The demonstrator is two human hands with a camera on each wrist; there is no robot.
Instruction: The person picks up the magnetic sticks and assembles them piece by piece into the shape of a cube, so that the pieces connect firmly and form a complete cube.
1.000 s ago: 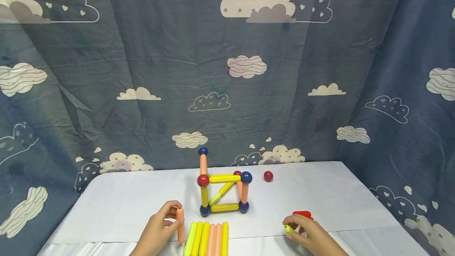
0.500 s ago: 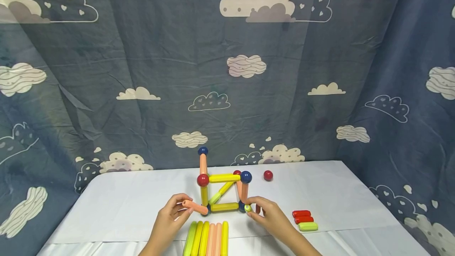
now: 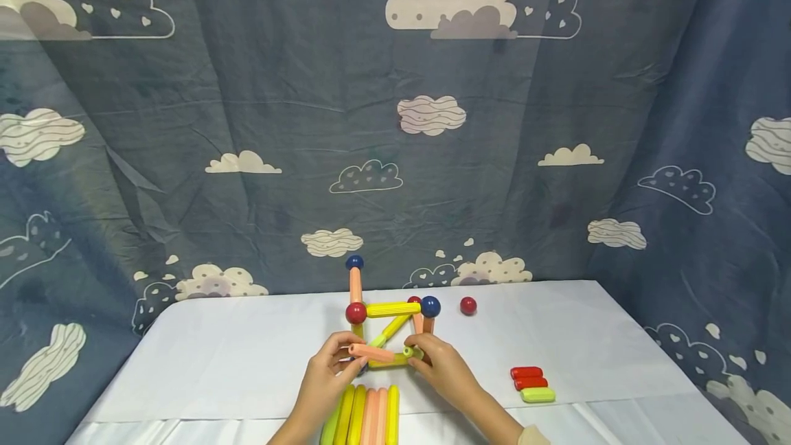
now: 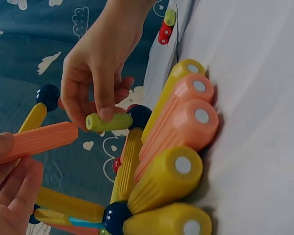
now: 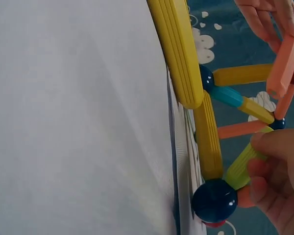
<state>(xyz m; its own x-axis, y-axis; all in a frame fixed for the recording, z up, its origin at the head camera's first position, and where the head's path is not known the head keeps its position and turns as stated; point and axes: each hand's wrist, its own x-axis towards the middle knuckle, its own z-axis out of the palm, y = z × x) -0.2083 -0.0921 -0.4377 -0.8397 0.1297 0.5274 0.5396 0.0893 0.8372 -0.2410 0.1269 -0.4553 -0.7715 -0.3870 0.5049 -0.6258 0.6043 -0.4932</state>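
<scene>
The fingers of the left hand [image 3: 330, 366] pinch a salmon stick [image 3: 371, 352] against the thumb, and those of the right hand [image 3: 440, 364] pinch a short green stick [image 4: 110, 122]. I see the salmon one held in front of the ball-and-stick frame, its free end near the green stick but apart from it. It is chunky, with fine grooves along its sides. The green one is stubbier, with a round spot on its end face; its other end meets a dark blue ball [image 5: 214, 200] at a lower corner of the frame.

The frame's upper front has a yellow bar [image 3: 393, 310] between a red ball [image 3: 356, 312] and a blue ball [image 3: 430, 306]. From above, the right hand hides that lower corner and the left covers much of the other. A turquoise piece [image 5: 227, 96] shows only from the wrists. The row of sticks [image 3: 364, 414] nearest me is cut off below, as is a beige sleeve [image 3: 533, 436].
</scene>
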